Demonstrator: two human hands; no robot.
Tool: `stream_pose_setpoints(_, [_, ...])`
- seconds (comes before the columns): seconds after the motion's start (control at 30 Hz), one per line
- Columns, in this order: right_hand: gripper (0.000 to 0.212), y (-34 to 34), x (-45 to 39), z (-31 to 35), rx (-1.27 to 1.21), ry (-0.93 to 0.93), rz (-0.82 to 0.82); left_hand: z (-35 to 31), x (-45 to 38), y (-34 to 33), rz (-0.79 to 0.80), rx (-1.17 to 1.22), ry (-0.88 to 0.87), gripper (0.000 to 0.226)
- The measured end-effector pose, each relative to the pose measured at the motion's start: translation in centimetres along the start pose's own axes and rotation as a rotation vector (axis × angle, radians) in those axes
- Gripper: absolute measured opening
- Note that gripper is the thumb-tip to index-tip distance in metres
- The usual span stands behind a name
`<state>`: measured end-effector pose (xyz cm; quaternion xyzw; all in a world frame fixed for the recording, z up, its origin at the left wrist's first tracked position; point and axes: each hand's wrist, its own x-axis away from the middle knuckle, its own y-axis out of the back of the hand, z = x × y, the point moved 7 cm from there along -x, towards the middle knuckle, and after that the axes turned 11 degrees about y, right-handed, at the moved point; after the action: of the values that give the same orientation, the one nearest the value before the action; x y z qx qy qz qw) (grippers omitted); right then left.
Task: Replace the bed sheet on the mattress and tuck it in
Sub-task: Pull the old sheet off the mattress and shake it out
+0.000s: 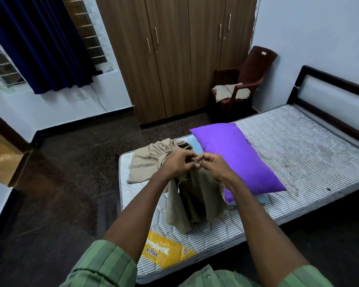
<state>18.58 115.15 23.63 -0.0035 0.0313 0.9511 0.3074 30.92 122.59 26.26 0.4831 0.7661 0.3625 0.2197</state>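
Observation:
A beige bed sheet (192, 201) hangs bunched above the foot end of the bare striped mattress (294, 150). My left hand (177, 163) and my right hand (212, 164) pinch its top edge close together, fingertips almost touching. Part of the sheet trails back and lies crumpled on the mattress corner (145, 162). A purple pillow (238, 156) lies on the mattress just right of my hands, on top of a pale blue cloth (196, 146).
A dark bed frame with a headboard (327, 88) runs along the right wall. A brown chair (245, 79) holding folded beige cloth stands by the wooden wardrobe (174, 54). Dark floor lies left of the bed. A blue curtain (37, 42) covers the window.

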Motion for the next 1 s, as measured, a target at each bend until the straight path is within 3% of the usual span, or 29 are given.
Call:
stream_pose_setpoints(0.03, [0.005,0.5,0.2,-0.2,0.056,-0.004,0.024,0.4,0.1,0.6,-0.064,-0.017,0.019,0.016])
stream_pose_setpoints(0.13, [0.024,2.6,0.6,-1.5,0.170,-0.050,0.049,2.2,0.3,2.8,-0.237,0.015,0.159,0.006])
stream_pose_setpoints(0.2, [0.032,3.2,0.9,-1.5,0.133,-0.071,0.034,2.7,0.6,3.4,-0.241,0.139,0.197,0.006])
stream_pose_setpoints(0.27, [0.030,3.3,1.0,-1.5,-0.057,-0.131,-0.109,1.7,1.5,3.7,-0.269,0.333,0.224,0.008])
stream_pose_setpoints(0.33, [0.027,3.2,1.0,-2.1,-0.312,-0.210,-0.368,1.8,2.2,3.7,-0.363,0.561,0.347,0.018])
stream_pose_setpoints(0.4, [0.027,2.9,0.9,-2.3,-0.326,-0.225,-0.520,2.4,2.2,2.8,-0.353,0.733,0.484,0.029])
stream_pose_setpoints(0.5, [0.026,0.7,0.8,-1.6,-0.215,-0.178,-0.418,2.8,1.6,0.5,-0.131,0.883,0.528,0.040])
stream_pose_setpoints(0.67, [0.019,-2.6,0.5,-0.6,-0.265,-0.149,-0.250,1.3,1.6,-0.6,0.047,0.788,0.421,0.042])
stream_pose_setpoints(0.83, [0.009,-3.9,0.4,-1.6,-0.533,-0.265,-0.058,1.7,1.2,0.7,-0.194,0.534,0.284,0.045])
stream_pose_setpoints(0.9, [0.003,-4.2,0.7,-1.5,-0.516,-0.241,-0.004,2.4,1.0,0.9,-0.278,0.444,0.285,0.047])
stream_pose_setpoints(1.0, [0.013,-4.3,0.6,-1.4,-0.429,-0.195,0.004,3.3,0.9,0.6,-0.332,0.377,0.289,0.049])
